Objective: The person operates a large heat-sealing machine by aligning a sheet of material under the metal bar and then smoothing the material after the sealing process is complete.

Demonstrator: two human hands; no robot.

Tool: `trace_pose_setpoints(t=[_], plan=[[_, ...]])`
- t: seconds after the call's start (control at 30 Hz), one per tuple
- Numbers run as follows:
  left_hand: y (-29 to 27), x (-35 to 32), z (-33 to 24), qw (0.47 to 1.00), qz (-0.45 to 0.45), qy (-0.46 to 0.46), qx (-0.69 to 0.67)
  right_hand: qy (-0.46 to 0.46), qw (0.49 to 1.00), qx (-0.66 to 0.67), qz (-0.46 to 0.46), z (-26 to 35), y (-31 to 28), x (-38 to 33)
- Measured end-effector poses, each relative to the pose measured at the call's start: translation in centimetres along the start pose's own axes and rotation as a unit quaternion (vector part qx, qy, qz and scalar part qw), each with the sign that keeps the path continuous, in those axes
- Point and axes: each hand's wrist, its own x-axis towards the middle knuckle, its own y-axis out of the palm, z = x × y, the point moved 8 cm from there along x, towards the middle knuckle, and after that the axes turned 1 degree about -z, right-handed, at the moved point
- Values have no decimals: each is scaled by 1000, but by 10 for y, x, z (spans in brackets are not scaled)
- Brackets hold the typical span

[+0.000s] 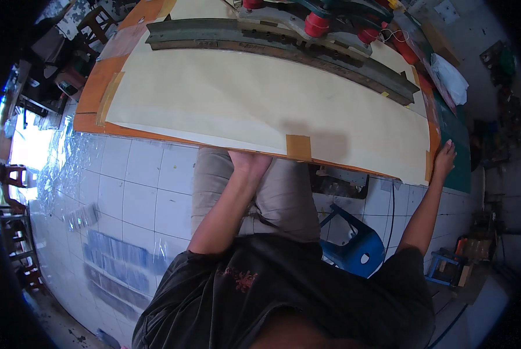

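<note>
**Hands at the near edge of the paper-covered surface**

Nearest the camera is the person's dark shirt (283,291), with both bare forearms extending from it toward the surface (92,87).

Left hand (250,161): positioned at the near edge of the surface, beside a brown tape patch (299,147). The fingers go under the edge and are hidden; whether they grip anything cannot be told.

Right hand (445,158): fingers (448,145) extended and spread flat, resting at the right near corner, touching the edge of the cream paper sheet (243,99) where it meets the green mat (455,151).

The cream paper sheet covers most of the orange surface. Its long axis runs left to right across the view, dropping toward the right. Tape strips fix it at the left edge and near edge.

Beyond the sheet, a long grey metal rail (283,46) lies parallel to that axis. Red spools (317,24) stand behind it. A white plastic bag (451,78) lies at the far right.

Below the surface: beige trousers (283,192), a blue plastic stool (356,244), white floor tiles (138,186).
</note>
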Motion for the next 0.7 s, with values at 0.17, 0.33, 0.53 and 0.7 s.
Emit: trace_pose_setpoints(t=[0.17,0.33,0.53,0.7], plan=[[10,-3,1,1000,24,-9,-2,1,1000,10,0,1,-1,-2],[12,-5,1,999,1,11,36,7,1000,10,-3,3,-3,-4],[11,-5,0,1000,-2,1,14,1,1000,6,3,8,-6,-7],[9,-4,0,999,1,8,34,0,1000,8,5,13,-9,-10]])
